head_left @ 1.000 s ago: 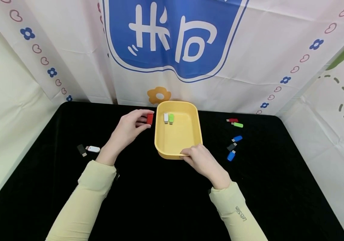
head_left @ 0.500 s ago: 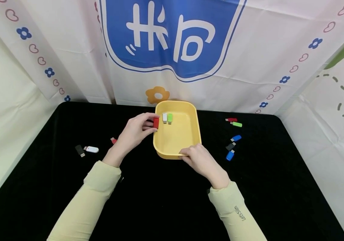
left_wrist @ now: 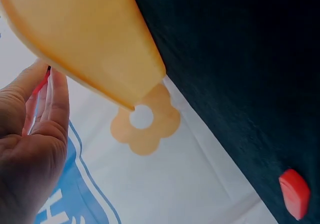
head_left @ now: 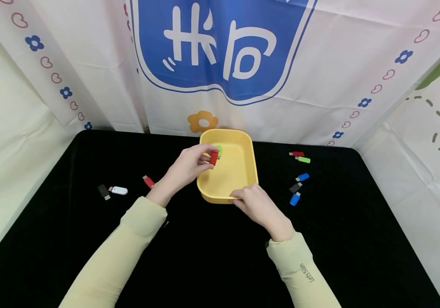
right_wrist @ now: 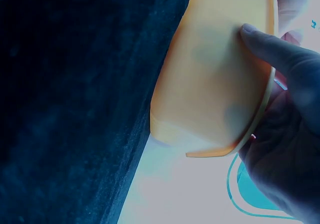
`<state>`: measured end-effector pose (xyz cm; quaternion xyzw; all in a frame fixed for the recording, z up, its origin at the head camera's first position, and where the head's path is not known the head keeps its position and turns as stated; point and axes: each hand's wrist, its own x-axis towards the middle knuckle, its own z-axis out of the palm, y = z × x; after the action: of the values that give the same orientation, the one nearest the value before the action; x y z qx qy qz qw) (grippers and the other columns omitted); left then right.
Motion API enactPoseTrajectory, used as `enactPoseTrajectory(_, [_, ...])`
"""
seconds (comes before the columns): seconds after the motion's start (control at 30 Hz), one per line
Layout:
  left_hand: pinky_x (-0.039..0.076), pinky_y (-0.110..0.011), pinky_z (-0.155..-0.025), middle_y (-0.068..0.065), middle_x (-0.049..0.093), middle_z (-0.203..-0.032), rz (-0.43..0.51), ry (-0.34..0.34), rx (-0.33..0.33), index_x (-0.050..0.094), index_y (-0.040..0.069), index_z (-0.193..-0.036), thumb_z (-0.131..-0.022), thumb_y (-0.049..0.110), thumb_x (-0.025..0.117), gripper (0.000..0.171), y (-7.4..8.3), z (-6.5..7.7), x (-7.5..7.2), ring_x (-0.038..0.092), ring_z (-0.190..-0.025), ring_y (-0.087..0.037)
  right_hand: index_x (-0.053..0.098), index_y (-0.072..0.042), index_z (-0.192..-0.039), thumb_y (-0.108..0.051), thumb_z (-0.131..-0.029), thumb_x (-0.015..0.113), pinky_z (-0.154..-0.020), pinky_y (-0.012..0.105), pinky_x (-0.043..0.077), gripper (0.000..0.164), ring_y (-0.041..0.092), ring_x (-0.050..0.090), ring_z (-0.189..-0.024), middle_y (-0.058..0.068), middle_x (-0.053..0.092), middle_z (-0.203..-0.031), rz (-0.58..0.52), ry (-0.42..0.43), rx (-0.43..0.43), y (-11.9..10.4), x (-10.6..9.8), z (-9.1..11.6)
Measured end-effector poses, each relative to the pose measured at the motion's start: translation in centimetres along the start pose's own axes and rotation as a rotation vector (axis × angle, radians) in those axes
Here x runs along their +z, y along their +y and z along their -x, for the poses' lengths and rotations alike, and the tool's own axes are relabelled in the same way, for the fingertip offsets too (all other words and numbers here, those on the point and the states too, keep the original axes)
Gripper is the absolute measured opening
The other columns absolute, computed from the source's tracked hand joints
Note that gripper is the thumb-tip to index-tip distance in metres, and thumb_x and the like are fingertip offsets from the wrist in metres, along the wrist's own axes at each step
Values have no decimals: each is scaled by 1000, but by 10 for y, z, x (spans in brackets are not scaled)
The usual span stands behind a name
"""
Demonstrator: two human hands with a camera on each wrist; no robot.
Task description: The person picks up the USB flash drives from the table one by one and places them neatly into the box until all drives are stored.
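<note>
Pinching the red stick (head_left: 214,158), the left hand (head_left: 187,165) spans its slanting long axis.

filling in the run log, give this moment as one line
left hand: pinches red USB stick over yellow tray | right hand: grips tray's near rim | inside tray: green USB stick
</note>
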<state>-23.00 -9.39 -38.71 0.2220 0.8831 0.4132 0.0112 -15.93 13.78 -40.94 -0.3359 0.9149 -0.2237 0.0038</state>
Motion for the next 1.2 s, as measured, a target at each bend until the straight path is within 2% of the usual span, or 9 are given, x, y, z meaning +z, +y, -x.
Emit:
enactPoseTrajectory(0.17, [60,-36,-87,-6,67,-121,-31,-32,-14,63,12,-128,-87,4,74,44,4,-11,6,72,-103,-21,68,-13,-76,-15,-95,68,-62,19,44,19,2,48,-56,-8,58,-62,0,7,-4,0,0,1])
enactPoseTrajectory(0.5, [59,-32,-88,-4,66,-117,-94,-101,9,61,11,-120,-86,0,74,38,6,-31,19,72,-100,-19,69,-13,-77,-15,-95,67,-63,19,43,18,3,46,-57,-9,54,-60,-5,0,3,-1,1,1])
enactPoseTrajectory(0.73, [58,-35,-90,-8,65,-113,-177,-128,29,57,9,-119,-85,-2,75,40,7,-42,28,68,-103,-23,68,-12,-76,-15,-95,67,-63,19,43,19,3,47,-58,-8,55,-60,2,7,-4,-1,1,1])
enactPoseTrajectory(0.93, [51,-34,-90,-6,61,-99,-313,-146,55,55,11,-117,-87,0,73,37,4,-47,36,58,-99,-23,70,-12,-78,-14,-95,67,-64,19,45,18,4,49,-59,-8,57,-61,-3,6,1,0,1,0])
enactPoseTrajectory(1.07, [48,-34,-87,-6,59,-94,-377,-165,44,55,11,-116,-87,-1,72,36,3,-49,41,56,-96,-23,69,-12,-76,-14,-95,67,-63,19,44,19,4,47,-58,-8,54,-60,13,12,-8,0,1,0])
enactPoseTrajectory(1.2, [49,-34,-88,-7,59,-97,-400,-198,4,55,11,-117,-88,0,73,36,5,-52,44,56,-98,-23,68,-12,-75,-14,-95,67,-63,19,43,21,4,47,-57,-8,52,-59,20,15,-12,-1,1,0])
